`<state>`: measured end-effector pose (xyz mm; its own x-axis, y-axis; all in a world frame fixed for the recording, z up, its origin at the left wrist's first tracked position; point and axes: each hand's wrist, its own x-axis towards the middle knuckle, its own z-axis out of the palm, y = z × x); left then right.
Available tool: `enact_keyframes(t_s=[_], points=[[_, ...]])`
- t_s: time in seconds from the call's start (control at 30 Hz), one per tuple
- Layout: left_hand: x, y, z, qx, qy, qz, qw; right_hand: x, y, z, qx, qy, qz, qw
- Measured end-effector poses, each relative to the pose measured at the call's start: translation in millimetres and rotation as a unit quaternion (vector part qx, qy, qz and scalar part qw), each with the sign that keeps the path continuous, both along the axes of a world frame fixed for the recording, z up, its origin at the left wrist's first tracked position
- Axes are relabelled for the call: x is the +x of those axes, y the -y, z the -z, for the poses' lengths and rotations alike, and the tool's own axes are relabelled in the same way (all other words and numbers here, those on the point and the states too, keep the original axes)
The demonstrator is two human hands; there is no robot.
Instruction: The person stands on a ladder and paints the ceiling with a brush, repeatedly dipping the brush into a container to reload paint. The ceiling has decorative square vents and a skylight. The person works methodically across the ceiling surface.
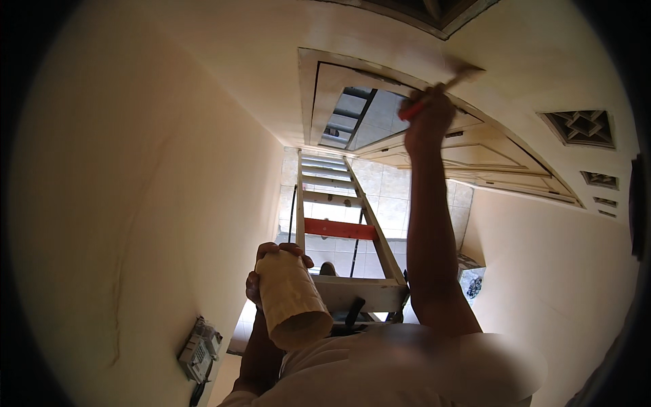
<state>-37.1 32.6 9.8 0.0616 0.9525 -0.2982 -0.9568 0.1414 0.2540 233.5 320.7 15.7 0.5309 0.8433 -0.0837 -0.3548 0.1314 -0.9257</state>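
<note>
The wall (pixel 519 78) spread across the upper right, and the step in hand looked to be brushing it; short, even strokes seemed right. The panelled door (pixel 488 156) lay lower on that side, so strokes near its frame wanted care. The ladder (pixel 339 228) stood below the body, and reach was best kept modest, with weight centred between its rails. The vents (pixel 578 127) called for a light touch, lest drips lodge there. The can (pixel 290 288) was before the chest, gripped by the left hand (pixel 253 285); its contents did not show, so a level hold seemed wise. The right hand (pixel 434 115), raised, was closed round the brush (pixel 456 82), whose blurred tip was at or just beside the wall; contact could not be told.
</note>
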Motion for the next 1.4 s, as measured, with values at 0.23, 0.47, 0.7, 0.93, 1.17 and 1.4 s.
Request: enact_keyframes(t_s=[0.23,0.47,0.7,0.93,1.17,1.4], points=[[-15,-9,4,-0.016,0.021,-0.014,1.0,-123,16,-29,-0.134,-0.07,-0.228,0.962],[-21,-19,-3,0.026,0.039,-0.007,0.999,14,30,-24,-0.117,0.005,-0.231,0.966],[-13,-3,12,0.0,0.088,-0.056,0.995,25,55,-1,-0.075,-0.095,-0.014,0.993],[-21,1,18,0.015,0.065,-0.075,0.995,-157,-21,-1,-0.059,-0.056,-0.116,0.99],[-43,2,26,0.018,0.052,-0.085,0.995,-224,-15,-18,-0.108,-0.059,-0.35,0.929],[-47,6,31,0.019,0.052,-0.099,0.994,-103,-15,-22,-0.087,-0.104,-0.327,0.935]])
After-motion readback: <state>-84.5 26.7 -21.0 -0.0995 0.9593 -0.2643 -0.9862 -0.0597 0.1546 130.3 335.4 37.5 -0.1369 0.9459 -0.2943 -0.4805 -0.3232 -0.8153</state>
